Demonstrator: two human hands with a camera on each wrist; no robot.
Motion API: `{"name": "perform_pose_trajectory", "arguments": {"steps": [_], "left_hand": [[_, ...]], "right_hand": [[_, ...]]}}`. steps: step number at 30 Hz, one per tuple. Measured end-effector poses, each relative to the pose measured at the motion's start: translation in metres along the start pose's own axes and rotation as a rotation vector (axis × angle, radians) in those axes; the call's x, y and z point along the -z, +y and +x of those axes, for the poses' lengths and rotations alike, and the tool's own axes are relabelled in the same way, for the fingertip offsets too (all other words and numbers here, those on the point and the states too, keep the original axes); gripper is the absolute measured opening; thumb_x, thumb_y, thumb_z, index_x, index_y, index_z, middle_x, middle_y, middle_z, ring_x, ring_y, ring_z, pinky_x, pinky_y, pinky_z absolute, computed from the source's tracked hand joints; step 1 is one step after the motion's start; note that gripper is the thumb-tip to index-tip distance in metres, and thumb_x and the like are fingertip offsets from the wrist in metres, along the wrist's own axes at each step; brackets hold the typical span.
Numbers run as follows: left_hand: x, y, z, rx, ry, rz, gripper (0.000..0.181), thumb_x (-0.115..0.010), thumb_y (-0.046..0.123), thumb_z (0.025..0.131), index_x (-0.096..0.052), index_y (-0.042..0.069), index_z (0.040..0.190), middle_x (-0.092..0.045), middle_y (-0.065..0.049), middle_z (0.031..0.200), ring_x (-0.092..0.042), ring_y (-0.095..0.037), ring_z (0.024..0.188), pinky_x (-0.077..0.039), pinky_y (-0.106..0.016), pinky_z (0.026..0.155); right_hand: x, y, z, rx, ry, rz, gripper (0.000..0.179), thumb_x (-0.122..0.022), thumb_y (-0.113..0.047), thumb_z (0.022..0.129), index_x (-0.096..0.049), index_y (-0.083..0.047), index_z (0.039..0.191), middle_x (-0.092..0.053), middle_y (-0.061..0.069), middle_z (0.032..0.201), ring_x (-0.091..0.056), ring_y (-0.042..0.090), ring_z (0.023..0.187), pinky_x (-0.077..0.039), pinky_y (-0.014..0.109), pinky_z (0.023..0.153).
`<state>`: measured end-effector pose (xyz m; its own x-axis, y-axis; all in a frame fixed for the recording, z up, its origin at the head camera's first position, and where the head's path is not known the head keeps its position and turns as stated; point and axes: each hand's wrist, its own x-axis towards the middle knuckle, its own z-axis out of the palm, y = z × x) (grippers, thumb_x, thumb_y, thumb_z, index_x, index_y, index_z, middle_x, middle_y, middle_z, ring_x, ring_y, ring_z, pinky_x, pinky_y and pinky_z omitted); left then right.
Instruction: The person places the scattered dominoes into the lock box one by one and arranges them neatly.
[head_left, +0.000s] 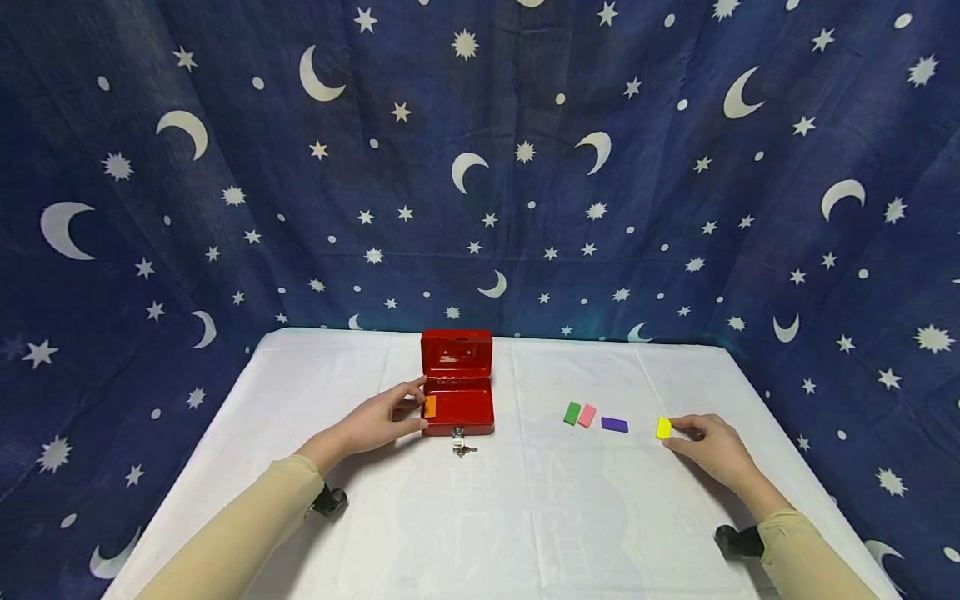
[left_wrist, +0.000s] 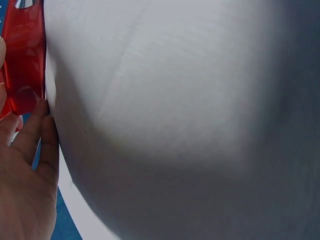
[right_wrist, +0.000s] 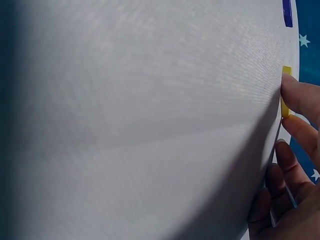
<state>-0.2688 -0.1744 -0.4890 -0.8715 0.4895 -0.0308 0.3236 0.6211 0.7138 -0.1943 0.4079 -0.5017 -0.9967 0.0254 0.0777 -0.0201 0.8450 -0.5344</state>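
A small red metal cash box stands with its lid raised, an orange block lying inside at the left end. My left hand grips the box's left end, thumb at the front corner and index finger near the hinge. The left wrist view shows those fingers against the red side wall. On the right, my right hand pinches a yellow block between thumb and index finger, at the tabletop. The right wrist view has the yellow block partly behind the thumb, other fingers loosely curled.
Between the box and my right hand lie a green block, a pink block and a purple block. Keys hang from the lock at the box front. A white cloth covers the table; a dark starry curtain rises behind.
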Motion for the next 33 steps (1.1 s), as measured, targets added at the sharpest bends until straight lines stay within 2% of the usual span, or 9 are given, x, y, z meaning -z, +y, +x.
{"name": "perform_pose_trajectory", "arguments": {"steps": [5, 9, 13, 17, 22, 33], "left_hand": [[0.001, 0.0, 0.0, 0.003, 0.0, 0.002, 0.04, -0.073, 0.047, 0.093, -0.059, 0.023, 0.123, -0.032, 0.013, 0.164, -0.052, -0.018, 0.137, -0.034, -0.051, 0.117], [0.001, 0.001, 0.0, 0.006, 0.003, -0.003, 0.038, -0.073, 0.046, 0.093, -0.059, 0.023, 0.121, -0.033, 0.012, 0.163, -0.053, -0.019, 0.136, -0.035, -0.051, 0.116], [0.0, 0.0, 0.0, 0.01, -0.001, 0.004, 0.039, -0.073, 0.047, 0.093, -0.058, 0.025, 0.121, -0.033, 0.012, 0.163, -0.054, -0.018, 0.135, -0.036, -0.05, 0.116], [0.0, 0.0, 0.001, 0.001, -0.004, 0.003, 0.039, -0.073, 0.047, 0.093, -0.058, 0.023, 0.121, -0.033, 0.01, 0.164, -0.054, -0.019, 0.135, -0.036, -0.05, 0.116], [0.001, 0.002, 0.0, -0.002, -0.002, -0.002, 0.039, -0.074, 0.043, 0.094, -0.058, 0.021, 0.122, -0.034, 0.008, 0.164, -0.054, -0.02, 0.135, -0.036, -0.05, 0.116], [0.001, 0.004, 0.0, -0.011, -0.002, -0.001, 0.038, -0.074, 0.044, 0.094, -0.058, 0.021, 0.12, -0.034, 0.007, 0.164, -0.055, -0.021, 0.134, -0.037, -0.05, 0.115]], "right_hand": [[-0.002, -0.002, 0.0, -0.015, 0.006, -0.012, 0.053, -0.081, -0.034, 0.089, -0.068, 0.003, 0.124, -0.062, 0.024, 0.115, -0.06, 0.041, 0.106, -0.052, 0.059, 0.089], [-0.001, -0.003, 0.001, 0.003, 0.005, -0.026, 0.052, -0.081, -0.033, 0.088, -0.068, 0.004, 0.123, -0.063, 0.024, 0.112, -0.061, 0.041, 0.102, -0.053, 0.057, 0.086], [0.003, -0.006, 0.005, -0.004, -0.016, -0.023, 0.054, -0.082, -0.035, 0.088, -0.067, 0.004, 0.122, -0.065, 0.02, 0.108, -0.061, 0.035, 0.096, -0.054, 0.048, 0.078], [0.008, -0.014, 0.01, -0.019, -0.021, -0.012, 0.057, -0.08, -0.039, 0.089, -0.066, 0.003, 0.124, -0.063, 0.014, 0.105, -0.058, 0.029, 0.092, -0.049, 0.036, 0.069], [0.011, -0.028, 0.018, 0.015, 0.001, -0.009, 0.055, -0.08, -0.039, 0.088, -0.067, 0.002, 0.124, -0.062, 0.013, 0.104, -0.055, 0.027, 0.092, -0.046, 0.035, 0.067], [-0.003, -0.072, 0.03, 0.079, -0.008, 0.032, 0.051, -0.082, -0.038, 0.087, -0.07, -0.005, 0.123, -0.062, 0.008, 0.103, -0.051, 0.028, 0.097, -0.043, 0.039, 0.075]]}}
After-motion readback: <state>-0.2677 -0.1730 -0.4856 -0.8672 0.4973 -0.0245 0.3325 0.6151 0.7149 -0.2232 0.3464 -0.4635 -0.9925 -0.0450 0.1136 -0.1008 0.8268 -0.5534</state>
